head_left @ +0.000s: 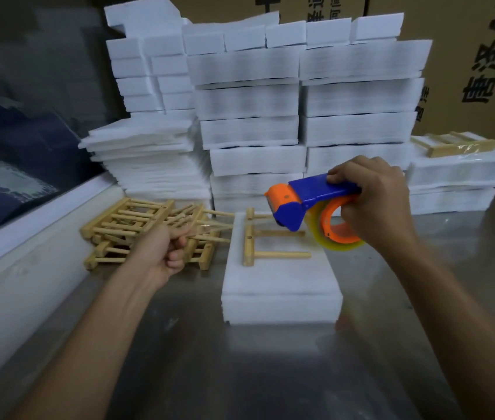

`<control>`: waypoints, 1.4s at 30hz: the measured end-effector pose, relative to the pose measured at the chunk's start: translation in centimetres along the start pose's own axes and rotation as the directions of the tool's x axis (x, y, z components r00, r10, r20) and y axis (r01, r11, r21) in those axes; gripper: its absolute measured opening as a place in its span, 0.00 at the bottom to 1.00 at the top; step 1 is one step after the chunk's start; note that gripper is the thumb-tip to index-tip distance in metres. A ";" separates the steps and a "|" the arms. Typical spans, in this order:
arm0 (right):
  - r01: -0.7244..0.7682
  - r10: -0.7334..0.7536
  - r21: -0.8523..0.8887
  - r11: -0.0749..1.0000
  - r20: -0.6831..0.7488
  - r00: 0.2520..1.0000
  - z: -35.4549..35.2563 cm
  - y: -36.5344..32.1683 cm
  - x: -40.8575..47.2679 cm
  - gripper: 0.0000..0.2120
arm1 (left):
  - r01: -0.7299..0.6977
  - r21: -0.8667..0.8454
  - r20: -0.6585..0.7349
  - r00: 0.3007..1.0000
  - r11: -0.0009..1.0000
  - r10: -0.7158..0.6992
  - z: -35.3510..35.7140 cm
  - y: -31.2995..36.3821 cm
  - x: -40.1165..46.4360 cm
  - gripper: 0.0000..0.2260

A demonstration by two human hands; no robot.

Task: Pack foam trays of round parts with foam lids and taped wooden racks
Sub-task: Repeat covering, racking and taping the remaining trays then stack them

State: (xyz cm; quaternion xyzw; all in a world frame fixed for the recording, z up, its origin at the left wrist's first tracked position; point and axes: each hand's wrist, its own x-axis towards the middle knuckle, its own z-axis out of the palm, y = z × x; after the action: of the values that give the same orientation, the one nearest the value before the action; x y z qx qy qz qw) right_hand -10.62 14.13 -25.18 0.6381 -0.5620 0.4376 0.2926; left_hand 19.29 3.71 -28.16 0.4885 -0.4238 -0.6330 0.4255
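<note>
A white foam tray with its foam lid [282, 286] lies on the steel table in front of me. On top of it rests a wooden rack [270, 242] with pegs pointing right. My right hand [382, 204] grips a blue and orange tape dispenser [310, 204] with a roll of clear tape, held just above the rack's far end. My left hand [167, 250] is to the left of the tray, fingers curled, pinching the free end of a clear tape strip [210, 228] that stretches toward the dispenser.
A pile of wooden racks [137, 225] lies left of the tray. Tall stacks of white foam trays [300, 101] stand behind. At the right a lower foam stack [458, 177] carries a taped rack [455, 144]. Cardboard boxes [467, 56] fill the back.
</note>
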 end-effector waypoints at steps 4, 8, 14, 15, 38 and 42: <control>-0.005 0.006 -0.045 0.999 0.038 0.999 0.4 -0.5 -0.3 0.20 | 0.015 0.060 -0.047 0.999 0.998 -0.012 -0.4 -1.7 1.0 0.07; 0.002 0.001 -0.070 0.998 0.051 0.999 0.5 -0.4 -0.3 0.21 | -0.005 0.176 -0.120 0.992 0.984 0.027 -0.2 -2.5 1.3 0.07; -0.021 0.031 -0.099 0.995 0.100 0.994 0.4 -0.3 -0.3 0.20 | 0.034 0.267 -0.178 0.984 0.963 0.015 1.0 -3.5 1.1 0.06; -0.026 0.039 -0.107 0.994 0.119 0.992 0.3 -0.3 -0.3 0.20 | 0.028 0.309 -0.182 0.983 0.951 0.030 1.3 -3.6 1.0 0.05; -0.087 0.110 -0.131 0.988 0.177 0.978 0.4 -0.5 -0.5 0.19 | -0.166 0.976 0.070 0.847 0.139 0.527 3.6 -5.8 0.0 0.07; -0.105 0.127 -0.128 0.986 0.174 0.977 0.4 -0.2 -0.6 0.19 | -0.251 0.911 0.084 0.889 0.326 0.451 4.4 -5.6 0.6 0.07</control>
State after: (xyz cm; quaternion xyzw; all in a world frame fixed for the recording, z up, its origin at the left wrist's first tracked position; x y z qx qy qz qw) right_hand -10.29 14.11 -25.85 0.6230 -0.6475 0.3599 0.2512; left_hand 14.22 5.22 -32.89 0.5910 -0.7502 -0.1462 0.2579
